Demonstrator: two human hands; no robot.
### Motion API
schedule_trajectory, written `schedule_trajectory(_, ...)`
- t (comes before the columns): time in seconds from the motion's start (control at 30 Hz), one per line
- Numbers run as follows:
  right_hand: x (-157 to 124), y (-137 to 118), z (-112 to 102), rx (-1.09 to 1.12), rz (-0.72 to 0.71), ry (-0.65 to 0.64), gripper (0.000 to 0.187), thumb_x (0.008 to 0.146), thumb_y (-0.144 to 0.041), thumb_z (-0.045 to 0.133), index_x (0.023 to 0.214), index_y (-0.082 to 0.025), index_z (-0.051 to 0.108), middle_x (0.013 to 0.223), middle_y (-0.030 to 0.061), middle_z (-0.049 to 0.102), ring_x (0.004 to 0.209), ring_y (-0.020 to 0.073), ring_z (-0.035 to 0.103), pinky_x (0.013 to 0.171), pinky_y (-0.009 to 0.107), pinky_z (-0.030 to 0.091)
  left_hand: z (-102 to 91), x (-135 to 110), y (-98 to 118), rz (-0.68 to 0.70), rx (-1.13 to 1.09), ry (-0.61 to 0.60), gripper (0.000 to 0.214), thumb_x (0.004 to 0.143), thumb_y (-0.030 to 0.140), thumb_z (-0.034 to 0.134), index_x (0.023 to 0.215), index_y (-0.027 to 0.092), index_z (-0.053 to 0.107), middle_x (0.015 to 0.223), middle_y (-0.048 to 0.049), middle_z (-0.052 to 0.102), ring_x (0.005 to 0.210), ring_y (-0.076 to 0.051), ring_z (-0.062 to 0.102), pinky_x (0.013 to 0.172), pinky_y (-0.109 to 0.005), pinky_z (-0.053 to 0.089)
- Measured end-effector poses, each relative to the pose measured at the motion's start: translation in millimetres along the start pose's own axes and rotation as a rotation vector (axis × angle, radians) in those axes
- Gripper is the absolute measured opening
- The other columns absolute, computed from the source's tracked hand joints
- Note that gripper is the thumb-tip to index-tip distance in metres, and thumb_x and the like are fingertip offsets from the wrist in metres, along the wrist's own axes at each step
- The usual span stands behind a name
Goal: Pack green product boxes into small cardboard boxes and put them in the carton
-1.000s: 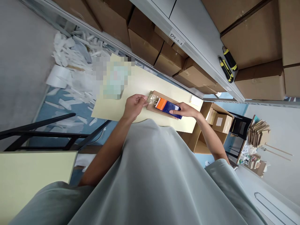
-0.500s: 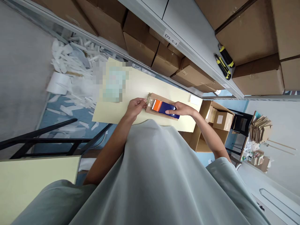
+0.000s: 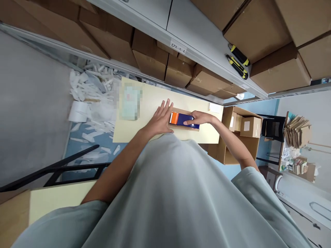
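A small brown cardboard box (image 3: 192, 128) lies lengthwise on the pale yellow table (image 3: 152, 90). On top of it rests a packing tape dispenser (image 3: 184, 120) with a dark blue body and an orange, toothed front end. My right hand (image 3: 200, 117) grips the dispenser by its right end, thumb across the body. Fingers spread, my left hand (image 3: 161, 119) lies flat against the box's left end and hides that end, close to the orange teeth. It holds nothing.
A shelf (image 3: 191, 44) with cardboard boxes runs along the table's far side, two yellow-black utility knives (image 3: 238, 61) lying on it. At the table's left is a pixelated greenish sheet (image 3: 130, 102). An open carton (image 3: 241, 151) stands right; white scraps (image 3: 90, 89) cover the floor left.
My left hand has opened from a pinch at the box's left end and now presses flat over it. My right hand keeps its grip on the dispenser. The camera view has shifted.
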State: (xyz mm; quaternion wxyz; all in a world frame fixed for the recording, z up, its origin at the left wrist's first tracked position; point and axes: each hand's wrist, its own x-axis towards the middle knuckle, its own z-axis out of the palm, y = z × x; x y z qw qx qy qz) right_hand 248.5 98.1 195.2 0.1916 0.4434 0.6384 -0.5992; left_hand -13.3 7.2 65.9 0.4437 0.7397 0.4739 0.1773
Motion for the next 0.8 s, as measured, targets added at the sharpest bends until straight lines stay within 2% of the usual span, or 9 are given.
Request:
schedule_trajectory(0.1,-0.3,0.4,3.0,0.009,0.016,0.02,0.066,0.073,-0.08,0.091,0.077,-0.019,0.068,0.068,-0.0019,0.067,0.063,0.0132,0.055,0.063,0.027,0.045,6.1,13.3,3.1,0.038,0.104,-0.022,0.155,0.072,0.054,0.1,0.187,0.011,0.005,0.192,-0.0306,0.014,0.179,-0.054,0.002,0.143,-0.07,0.012)
schedule_trajectory(0.2,1.4,-0.4,8.0,0.039,0.039,0.024,0.06,0.074,-0.072,0.097,0.074,-0.019,0.068,0.065,-0.0012,0.069,0.06,0.0135,0.058,0.06,0.027,0.045,8.3,17.6,1.2,0.034,0.174,-0.032,0.144,0.075,0.047,0.094,0.185,0.006,0.011,0.184,-0.0333,0.031,0.176,-0.053,0.022,0.144,-0.066,0.019)
schedule_trajectory(0.3,-2.0,-0.4,10.8,0.094,0.062,0.003,0.058,0.075,-0.068,0.1,0.071,-0.019,0.069,0.063,-0.0002,0.071,0.057,0.0143,0.061,0.061,0.027,0.049,5.8,17.9,0.4,0.035,0.217,-0.047,0.138,0.075,0.045,0.091,0.184,0.003,0.017,0.179,-0.0358,0.037,0.169,-0.055,0.034,0.139,-0.067,0.029)
schedule_trajectory(0.4,-24.0,9.5,5.4,0.151,0.085,-0.017,0.061,0.074,-0.07,0.102,0.071,-0.019,0.07,0.064,0.0019,0.074,0.057,0.0158,0.066,0.063,0.029,0.054,2.2,17.0,0.3,0.03,0.231,-0.046,0.138,0.074,0.048,0.092,0.182,0.001,0.02,0.175,-0.038,0.039,0.166,-0.058,0.036,0.136,-0.068,0.034)
schedule_trajectory(0.5,-68.2,36.1,-9.2,0.193,0.149,-0.019,0.065,0.069,-0.075,0.103,0.073,-0.017,0.073,0.066,0.0047,0.077,0.06,0.0174,0.07,0.066,0.031,0.057,-0.2,14.6,-2.0,0.012,0.228,-0.032,0.142,0.071,0.055,0.094,0.181,0.001,0.021,0.174,-0.0388,0.039,0.165,-0.06,0.035,0.135,-0.069,0.036)
schedule_trajectory(0.63,-130.0,83.8,-32.0,0.189,0.226,0.012,0.068,0.063,-0.077,0.104,0.073,-0.017,0.076,0.07,0.0074,0.079,0.063,0.0197,0.072,0.069,0.035,0.059,0.3,13.7,-4.6,0.009,0.244,-0.04,0.147,0.068,0.06,0.096,0.181,0.001,0.022,0.174,-0.0397,0.038,0.163,-0.063,0.036,0.135,-0.073,0.035)
schedule_trajectory(0.7,-146.3,103.9,-39.4,0.196,0.231,0.018,0.068,0.061,-0.078,0.104,0.073,-0.017,0.078,0.072,0.0074,0.08,0.064,0.0206,0.072,0.07,0.036,0.059,2.2,16.0,-4.0,0.024,0.263,-0.059,0.147,0.069,0.061,0.096,0.181,0.001,0.022,0.174,-0.041,0.037,0.162,-0.065,0.037,0.134,-0.075,0.035)
schedule_trajectory(0.8,-152.3,127.1,-45.6,0.21,0.223,0.009,0.069,0.058,-0.08,0.104,0.076,-0.017,0.081,0.075,0.0072,0.081,0.066,0.0214,0.073,0.069,0.036,0.059,5.9,22.3,-1.2,0.058,0.302,-0.093,0.144,0.073,0.059,0.093,0.18,-0.004,0.019,0.173,-0.0441,0.035,0.162,-0.066,0.036,0.134,-0.077,0.034)
